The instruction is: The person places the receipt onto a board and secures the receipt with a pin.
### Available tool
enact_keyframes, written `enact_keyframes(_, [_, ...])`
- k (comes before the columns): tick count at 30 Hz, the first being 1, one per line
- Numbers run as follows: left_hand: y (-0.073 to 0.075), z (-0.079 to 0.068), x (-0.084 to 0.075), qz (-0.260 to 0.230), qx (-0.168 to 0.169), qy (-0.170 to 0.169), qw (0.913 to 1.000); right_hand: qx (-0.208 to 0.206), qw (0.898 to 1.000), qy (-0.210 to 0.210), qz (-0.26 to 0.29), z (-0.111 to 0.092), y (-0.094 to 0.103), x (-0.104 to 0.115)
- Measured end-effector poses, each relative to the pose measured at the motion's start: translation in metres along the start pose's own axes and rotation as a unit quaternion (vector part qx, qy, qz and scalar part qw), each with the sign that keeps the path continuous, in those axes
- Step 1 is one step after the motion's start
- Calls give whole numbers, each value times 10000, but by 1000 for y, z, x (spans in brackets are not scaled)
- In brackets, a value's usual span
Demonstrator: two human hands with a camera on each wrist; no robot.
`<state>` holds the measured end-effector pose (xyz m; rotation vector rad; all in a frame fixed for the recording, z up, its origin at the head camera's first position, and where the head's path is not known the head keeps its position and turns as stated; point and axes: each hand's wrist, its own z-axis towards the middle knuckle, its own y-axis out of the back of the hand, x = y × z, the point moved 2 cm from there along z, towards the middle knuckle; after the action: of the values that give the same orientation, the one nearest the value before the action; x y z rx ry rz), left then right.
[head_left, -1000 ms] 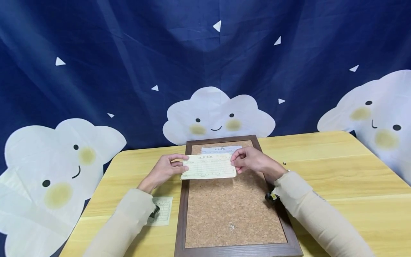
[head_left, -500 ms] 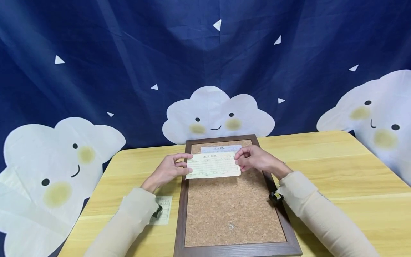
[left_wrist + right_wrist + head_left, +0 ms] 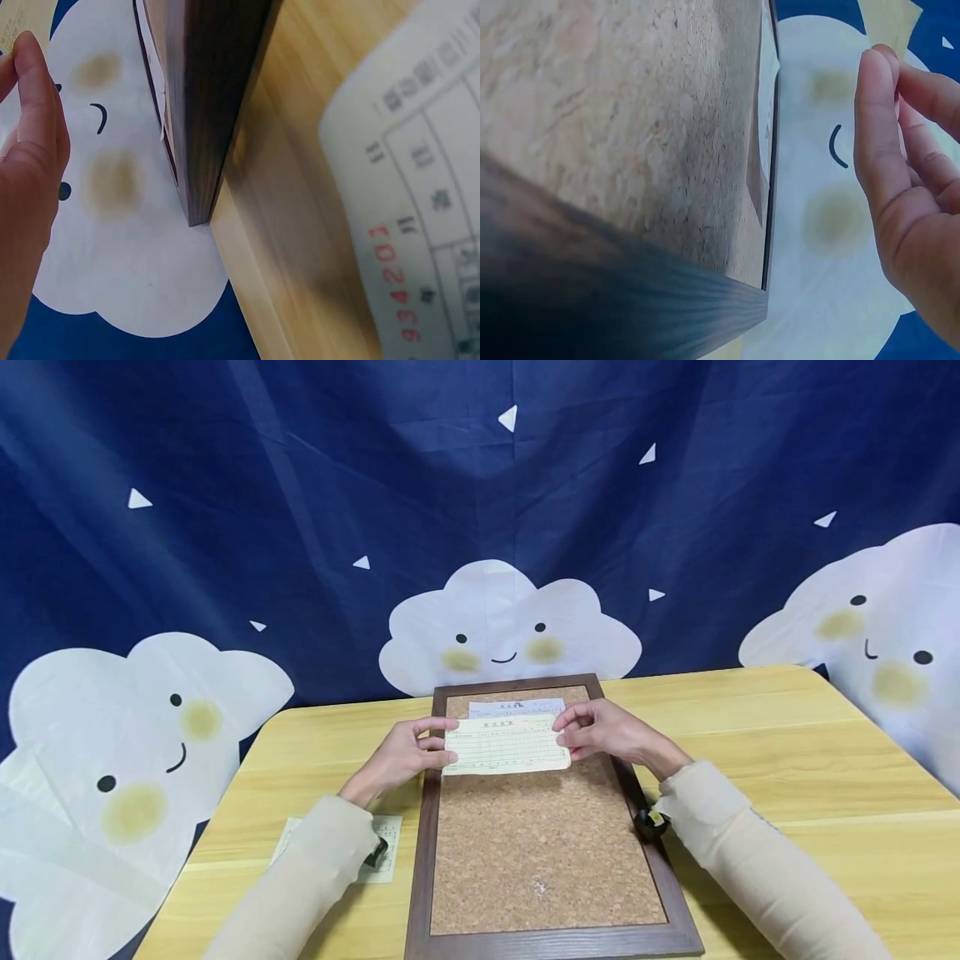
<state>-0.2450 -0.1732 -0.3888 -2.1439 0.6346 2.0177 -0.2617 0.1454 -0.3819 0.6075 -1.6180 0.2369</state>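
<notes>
A pale yellow printed form (image 3: 507,747) is stretched between both hands above the upper part of a framed cork board (image 3: 547,860). My left hand (image 3: 402,753) pinches its left edge between thumb and fingers. On the opposite side my right hand (image 3: 606,732) pinches the right edge, and the right wrist view shows thumb and fingertip meeting on the paper's corner (image 3: 891,22). Behind the yellow form, a whitish sheet (image 3: 517,707) lies on the cork near the board's top, its lower part hidden.
On the wooden table (image 3: 810,760), left of the board, lies a further printed slip (image 3: 386,852), partly covered by the left sleeve. The left wrist view shows red digits on this slip (image 3: 420,225). A dark blue curtain (image 3: 420,468) with white clouds hangs behind the table.
Both hands have shifted a little to the right, carrying the yellow form with them. The board and the sheet on it have stayed in place.
</notes>
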Motion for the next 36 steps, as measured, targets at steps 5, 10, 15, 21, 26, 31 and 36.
enact_keyframes(5, [-5,1,-3,-81,2,-17,10000,-48,9999,-11,-117,-3,3,0])
enact_keyframes(10, [-9,3,-3,-128,20,-52,9999,-41,9997,17,-224,-6,5,-2])
enact_keyframes(15, [-11,5,-2,-10,23,-124,9999,-17,9998,6,-215,-8,7,-4])
enact_keyframes(21, [-13,7,1,317,-18,-296,9991,-27,9997,-77,-225,-11,9,-6])
enact_keyframes(26, [-17,8,3,385,-46,-331,9987,-26,9996,-76,-254,-13,11,-7])
enact_keyframes(31, [-19,10,5,319,-14,-324,9990,-59,9996,-142,-252,-13,12,-8])
enact_keyframes(36, [-21,9,5,241,14,-243,9994,-50,9996,-175,-221,-14,12,-10])
